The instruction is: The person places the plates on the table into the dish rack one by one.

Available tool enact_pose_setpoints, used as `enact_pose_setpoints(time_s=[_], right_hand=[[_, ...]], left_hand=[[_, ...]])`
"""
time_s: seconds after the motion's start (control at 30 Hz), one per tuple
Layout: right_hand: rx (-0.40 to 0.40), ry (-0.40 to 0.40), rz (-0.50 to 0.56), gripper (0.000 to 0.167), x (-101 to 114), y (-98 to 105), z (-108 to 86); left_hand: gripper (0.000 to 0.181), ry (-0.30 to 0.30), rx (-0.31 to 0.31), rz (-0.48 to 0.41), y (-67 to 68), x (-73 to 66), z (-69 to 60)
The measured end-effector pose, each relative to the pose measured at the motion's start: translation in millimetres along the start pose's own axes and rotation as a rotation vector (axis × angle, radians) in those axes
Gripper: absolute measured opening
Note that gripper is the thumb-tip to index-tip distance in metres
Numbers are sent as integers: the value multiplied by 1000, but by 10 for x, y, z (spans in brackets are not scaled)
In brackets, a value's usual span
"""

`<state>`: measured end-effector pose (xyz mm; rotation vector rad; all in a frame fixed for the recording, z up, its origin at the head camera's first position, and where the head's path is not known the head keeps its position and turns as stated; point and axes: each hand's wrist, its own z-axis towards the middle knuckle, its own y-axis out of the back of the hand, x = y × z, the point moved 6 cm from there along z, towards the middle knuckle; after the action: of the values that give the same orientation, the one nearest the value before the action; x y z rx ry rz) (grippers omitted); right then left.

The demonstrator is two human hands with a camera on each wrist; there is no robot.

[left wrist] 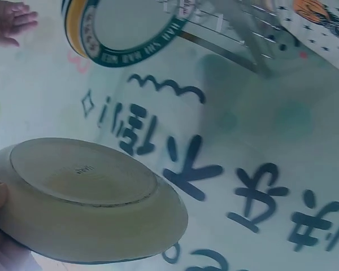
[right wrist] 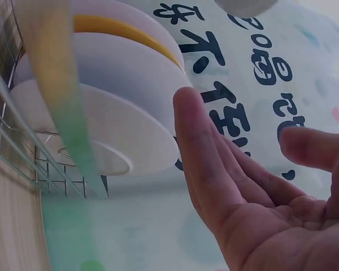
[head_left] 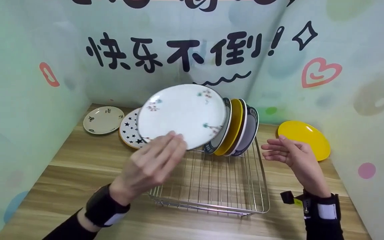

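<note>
My left hand pinches the near edge of a white oval plate with small floral sprigs near its rim. The plate is tilted in the air above the back left of a wire dish rack; its pale underside shows in the left wrist view. Several plates stand on edge at the rack's back, among them a yellow plate and a grey plate with a dark patterned rim. To the right of the rack hangs my right hand, fingers extended and holding nothing, before another yellow plate.
A small cream plate lies at the table's back left. Beside it is a star-patterned plate, partly hidden by the held plate. The second yellow plate lies at the back right. Printed cloth walls enclose the wooden table.
</note>
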<state>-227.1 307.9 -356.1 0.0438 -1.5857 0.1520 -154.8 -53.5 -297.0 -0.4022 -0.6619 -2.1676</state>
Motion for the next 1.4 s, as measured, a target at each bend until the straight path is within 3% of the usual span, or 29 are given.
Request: enact_pose_setpoints(time_s=[0.2,0.37,0.6,0.97,1.1,1.27,1.4], right_hand=[[72,26,132,56,3,-35,-25],[213,29,236,54,58,-152,-64],[333,-25,267,49,66,-376,-112],[371,-59,386,39,51,-444,-170],[339,-110,435,38,41,-464,-191],[187,-183,447,28,18,-478,-205],[99,-188,447,24,26,-470,-211]], left_hand=[[14,-172,39,15,-136,-302,156],[18,-243,32,-34,-186,-475,233],[22,-298,31,-63,-224,-612,293],[24,-342,45,-84,-302,-733,372],[24,-363,63,-84,-339,-784,383],[25,-369,101,-97,-387,-807,369],[27,-365,133,-116,-421,-802,358]])
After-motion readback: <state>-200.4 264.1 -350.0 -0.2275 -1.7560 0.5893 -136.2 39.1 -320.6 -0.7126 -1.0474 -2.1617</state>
